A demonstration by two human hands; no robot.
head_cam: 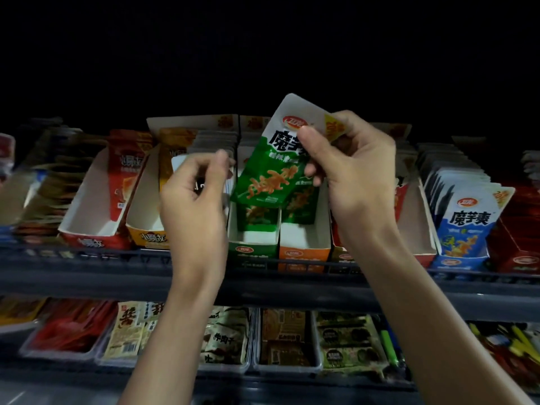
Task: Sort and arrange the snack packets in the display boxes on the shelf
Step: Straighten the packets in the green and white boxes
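A dark two-tier shop shelf [87,276] fills the view, its upper tier lined with cardboard display boxes and its lower tier with clear trays [70,358] of mixed snacks, one pack there reading "牛肉干".

Five box fronts show plainly along the upper tier:
- a red display box [93,241] at the left
- a yellow display box [147,236] beside it
- a green display box [252,251]
- an orange display box [304,254]
- a blue display box [458,261] to the right, past the forearm

The blue box is packed with a row of blue packets [470,220], the front one printed "魔芋爽" under a red oval logo.

Three green packets are visible. One stands in the green box, one stands in the orange box next to it, and the third, the green snack packet [268,176], is raised and tilted above both boxes.

The person's right hand [359,171] grips that packet at its upper right corner, the thumb pressed across the front and covering part of the lettering, of which "魔芋" can be read.

The left hand [195,197] hangs just left of the packet with its fingers curled and thumb near the fingertips. Whether it holds anything cannot be told.
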